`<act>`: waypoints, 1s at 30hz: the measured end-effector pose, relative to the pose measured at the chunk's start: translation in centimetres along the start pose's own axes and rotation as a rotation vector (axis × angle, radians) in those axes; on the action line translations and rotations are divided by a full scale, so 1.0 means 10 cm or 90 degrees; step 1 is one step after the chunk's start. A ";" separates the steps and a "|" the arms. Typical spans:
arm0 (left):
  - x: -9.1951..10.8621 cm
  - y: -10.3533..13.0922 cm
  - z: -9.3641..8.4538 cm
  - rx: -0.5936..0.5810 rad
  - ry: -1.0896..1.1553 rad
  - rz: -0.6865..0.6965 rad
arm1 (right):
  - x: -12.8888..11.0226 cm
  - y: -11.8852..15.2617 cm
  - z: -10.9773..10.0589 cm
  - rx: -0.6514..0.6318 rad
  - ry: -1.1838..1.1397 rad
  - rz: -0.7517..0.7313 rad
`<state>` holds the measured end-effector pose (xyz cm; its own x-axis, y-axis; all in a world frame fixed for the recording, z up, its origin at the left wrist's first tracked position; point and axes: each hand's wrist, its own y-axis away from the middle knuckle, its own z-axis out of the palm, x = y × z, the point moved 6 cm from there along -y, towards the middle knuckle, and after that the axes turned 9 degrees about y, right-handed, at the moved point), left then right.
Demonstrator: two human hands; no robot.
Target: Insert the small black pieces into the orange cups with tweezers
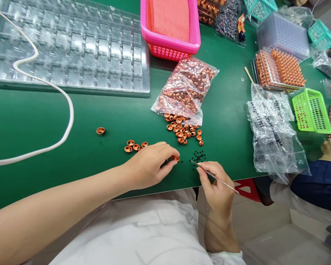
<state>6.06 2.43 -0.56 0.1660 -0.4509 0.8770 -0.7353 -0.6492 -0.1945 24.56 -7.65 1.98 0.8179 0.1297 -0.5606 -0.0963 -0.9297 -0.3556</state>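
My left hand (151,163) pinches a small copper-coloured cup-shaped part (176,159) between thumb and fingers, just above the green table. In my right hand (216,184) is a thin metal tool (222,181), like tweezers or a pick, its tip down at a scatter of tiny black pieces (199,156). Whether the tip holds a piece is too small to tell. Beyond my hands lies a pile of loose copper parts (179,129) at the mouth of a clear bag (184,84) full of them. Several more copper parts (132,145) lie beside my left hand, and a single copper part (100,130) sits farther left.
A clear plastic tray (99,55) and a white cable (67,99) occupy the left. At the back stands a pink basket (171,48). Plastic bags (276,136), a green basket (311,110) and stacked orange parts (288,68) are on the right, near another person's sleeve (317,186).
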 end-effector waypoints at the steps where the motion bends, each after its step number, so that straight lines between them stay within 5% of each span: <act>1: 0.00 0.00 0.00 -0.001 0.000 -0.002 | 0.00 0.00 0.00 0.001 0.001 -0.002; 21: 0.08 -0.03 -0.06 -0.018 0.001 -0.014 | -0.09 0.00 -0.03 0.071 -0.079 0.019; 30: 0.09 -0.03 -0.06 -0.018 0.004 -0.003 | -0.26 -0.14 0.11 0.005 -0.115 -0.023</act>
<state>6.04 2.57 0.59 0.1655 -0.4438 0.8807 -0.7524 -0.6341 -0.1781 21.91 -6.33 3.15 0.7061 0.2237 -0.6718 -0.0730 -0.9207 -0.3833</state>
